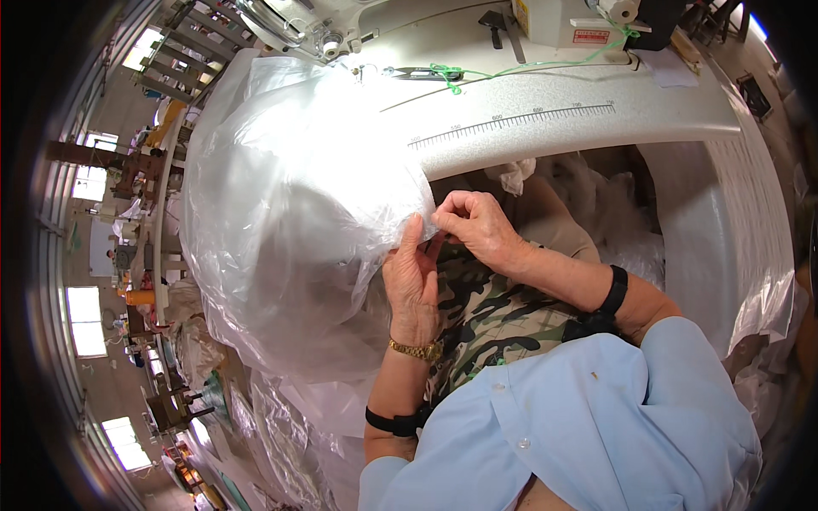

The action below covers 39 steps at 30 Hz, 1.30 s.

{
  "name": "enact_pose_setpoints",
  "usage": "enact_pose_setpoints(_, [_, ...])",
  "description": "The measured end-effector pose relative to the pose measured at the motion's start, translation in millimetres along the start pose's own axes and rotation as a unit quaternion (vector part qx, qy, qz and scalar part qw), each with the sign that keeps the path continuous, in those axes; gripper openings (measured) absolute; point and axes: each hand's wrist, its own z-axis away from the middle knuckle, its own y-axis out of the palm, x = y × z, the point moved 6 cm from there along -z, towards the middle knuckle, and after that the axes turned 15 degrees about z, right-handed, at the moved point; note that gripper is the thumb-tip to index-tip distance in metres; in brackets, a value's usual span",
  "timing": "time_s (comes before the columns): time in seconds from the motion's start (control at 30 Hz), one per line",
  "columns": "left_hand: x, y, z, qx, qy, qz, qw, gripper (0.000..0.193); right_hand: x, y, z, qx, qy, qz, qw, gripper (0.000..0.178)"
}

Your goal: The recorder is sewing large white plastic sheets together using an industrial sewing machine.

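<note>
A large clear plastic bag billows over the left part of a white sewing table and hangs down past its front edge. My left hand grips the bag's edge from below, thumb up against the film. My right hand pinches the same edge just above and to the right of it, fingers closed on the plastic. Both hands meet at the table's curved front edge. A gold watch sits on my left wrist, and black bands circle both forearms.
A sewing machine stands at the back of the table, with scissors and green thread in front of it. More plastic sheeting is heaped lower left. White fabric lies under the table. Workshop benches line the left.
</note>
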Motion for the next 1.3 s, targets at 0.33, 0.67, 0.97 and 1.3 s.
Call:
enact_pose_setpoints(0.33, [0,-1,1,0.013,-0.019,-0.017,1.000,0.023,-9,4,2,0.010,0.005,-0.006,1.000,0.021])
enact_pose_setpoints(0.67, [-11,8,8,0.001,0.065,-0.099,0.993,0.012,-10,3,4,-0.012,0.037,-0.155,0.987,0.029])
enact_pose_setpoints(0.97, [-11,9,8,0.062,0.059,-0.109,0.990,0.016,8,10,7,-0.008,-0.034,-0.017,0.999,0.023])
enact_pose_setpoints(1.3, [-4,5,3,0.008,0.064,-0.029,0.998,0.027,45,1,18,-0.082,-0.150,0.217,0.961,0.014])
